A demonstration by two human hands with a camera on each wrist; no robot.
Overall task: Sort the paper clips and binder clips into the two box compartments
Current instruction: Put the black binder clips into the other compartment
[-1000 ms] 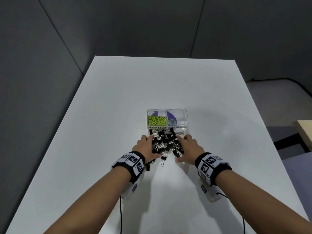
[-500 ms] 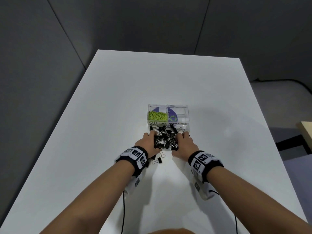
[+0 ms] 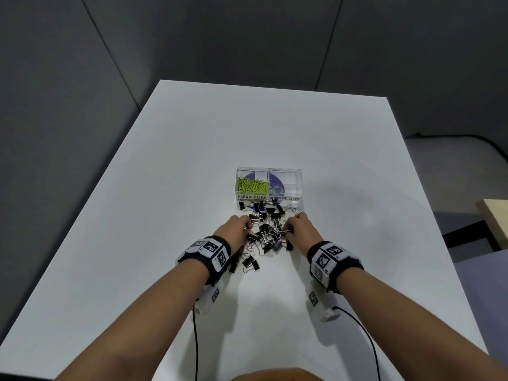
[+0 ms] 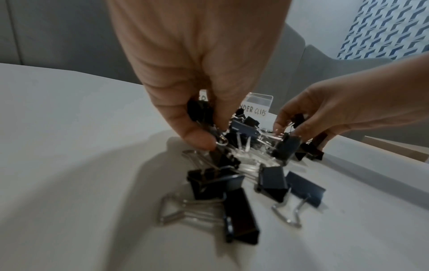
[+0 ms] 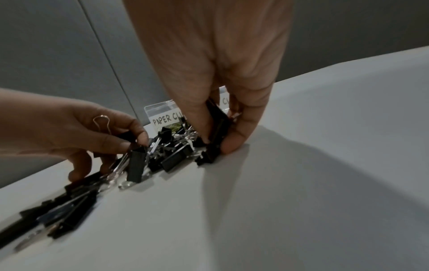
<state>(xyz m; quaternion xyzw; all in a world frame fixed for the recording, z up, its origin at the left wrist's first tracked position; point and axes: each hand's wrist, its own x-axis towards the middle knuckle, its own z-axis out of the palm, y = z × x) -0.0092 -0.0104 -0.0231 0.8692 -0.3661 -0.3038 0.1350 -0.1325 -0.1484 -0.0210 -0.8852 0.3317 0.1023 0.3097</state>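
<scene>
A clear two-compartment box (image 3: 270,169) stands mid-table; its left side, labelled PAPER CLIPS, holds green paper clips (image 3: 252,186), and its right side, labelled BINDER CLIPS (image 3: 286,198), looks empty. A heap of black binder clips (image 3: 266,227) lies just in front of it. My left hand (image 3: 233,226) grips several binder clips (image 4: 202,113) at the heap's left edge. My right hand (image 3: 299,226) grips several binder clips (image 5: 217,128) at its right edge, thumb down on the table.
The white table (image 3: 275,133) extends far beyond the box, with grey walls behind. A few loose binder clips (image 3: 248,261) lie near my left wrist. Cables trail from both wrist bands towards the near edge. A wooden corner (image 3: 496,215) sits off to the right.
Both hands have curled their fingers into the heap and taken hold of clips. Some clips have spread back towards my left wrist.
</scene>
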